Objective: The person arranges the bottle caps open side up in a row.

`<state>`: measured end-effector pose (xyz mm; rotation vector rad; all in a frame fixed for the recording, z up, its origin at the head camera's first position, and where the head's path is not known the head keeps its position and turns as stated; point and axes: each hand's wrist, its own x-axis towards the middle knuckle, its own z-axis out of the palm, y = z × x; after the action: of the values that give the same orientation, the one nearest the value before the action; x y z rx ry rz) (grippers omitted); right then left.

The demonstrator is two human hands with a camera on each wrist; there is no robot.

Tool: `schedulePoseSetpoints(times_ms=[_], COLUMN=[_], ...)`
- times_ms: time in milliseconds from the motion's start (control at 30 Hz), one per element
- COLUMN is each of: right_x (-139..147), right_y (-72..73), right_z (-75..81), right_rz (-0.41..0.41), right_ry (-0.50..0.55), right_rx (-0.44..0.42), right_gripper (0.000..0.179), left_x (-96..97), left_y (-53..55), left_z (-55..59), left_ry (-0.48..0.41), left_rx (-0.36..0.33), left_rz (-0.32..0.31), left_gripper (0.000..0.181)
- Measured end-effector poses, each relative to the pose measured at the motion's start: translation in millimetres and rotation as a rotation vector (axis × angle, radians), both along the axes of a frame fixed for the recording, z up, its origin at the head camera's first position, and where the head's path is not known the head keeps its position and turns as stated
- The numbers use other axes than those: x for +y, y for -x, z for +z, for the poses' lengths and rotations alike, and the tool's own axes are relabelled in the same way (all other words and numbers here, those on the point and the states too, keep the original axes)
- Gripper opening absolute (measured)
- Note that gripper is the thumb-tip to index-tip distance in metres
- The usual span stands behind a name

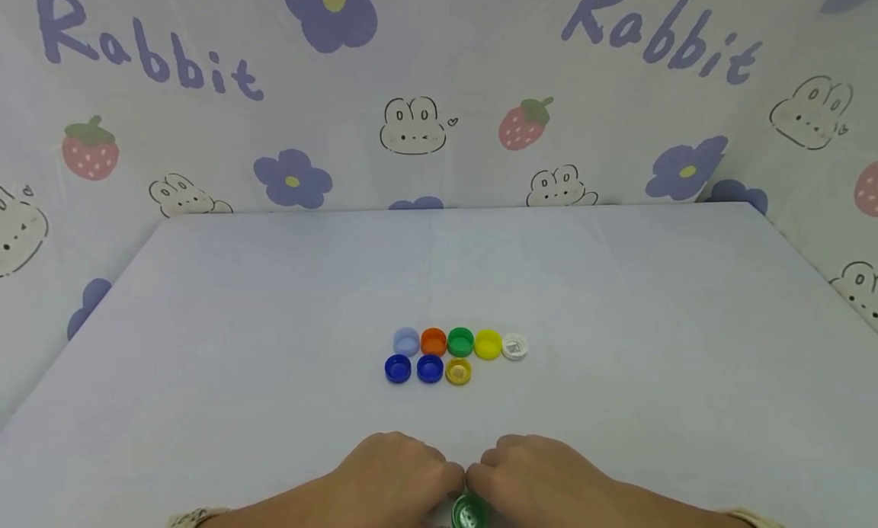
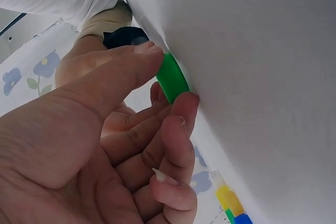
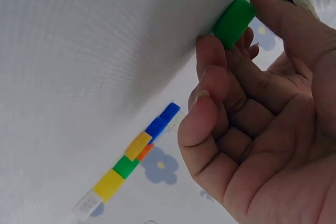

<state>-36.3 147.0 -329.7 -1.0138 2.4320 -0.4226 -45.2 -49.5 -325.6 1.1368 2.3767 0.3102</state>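
Note:
Close to the table's front edge lies a green bottle cap point(image 1: 469, 511), its hollow side up in the head view. My left hand point(image 1: 398, 478) pinches it between thumb and index finger, as the left wrist view shows with the cap's green side point(image 2: 172, 78) between the two tips. From the other side, my right hand point(image 1: 542, 478) has thumb and index finger at the same cap point(image 3: 234, 23). Both hands' other fingers are curled toward the palms, and the knuckles of the two hands nearly meet above the cap.
Farther back, bottle caps stand in two rows. The back row has light blue point(image 1: 406, 342), orange point(image 1: 434, 342), green point(image 1: 461, 342), yellow point(image 1: 488, 344) and white point(image 1: 514, 347) ones. In front are two dark blue caps point(image 1: 398, 369) and a golden-yellow one point(image 1: 458, 371). A patterned curtain point(image 1: 466, 63) hangs behind the white table point(image 1: 652, 345).

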Motion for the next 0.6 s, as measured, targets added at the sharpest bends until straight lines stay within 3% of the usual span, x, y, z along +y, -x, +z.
schedulePoseSetpoints(times_ms=[167,300,500,600], right_x=[1,4,12,19], right_y=[-0.3,2.2,12.7,19.4], right_z=[0.9,5.6,20.9,28.6], right_rz=[0.012,0.012,-0.090,-0.129], right_ry=[0.007,0.025,0.034,0.048], right_rx=[0.061,0.115,0.215,0.318], right_gripper=[0.033,0.022,0.021,0.020], left_x=[1.7,3.1,7.7,9.1], left_y=[-0.7,2.6,18.6,28.6], left_z=[0.0,4.4,19.4,26.3], left_ry=[-0.042,-0.086,-0.125,-0.166], left_rx=[0.071,0.106,0.121,0.178], left_rz=[-0.021,0.004,0.105,0.134], left_gripper=[0.027,0.023,0.020,0.024])
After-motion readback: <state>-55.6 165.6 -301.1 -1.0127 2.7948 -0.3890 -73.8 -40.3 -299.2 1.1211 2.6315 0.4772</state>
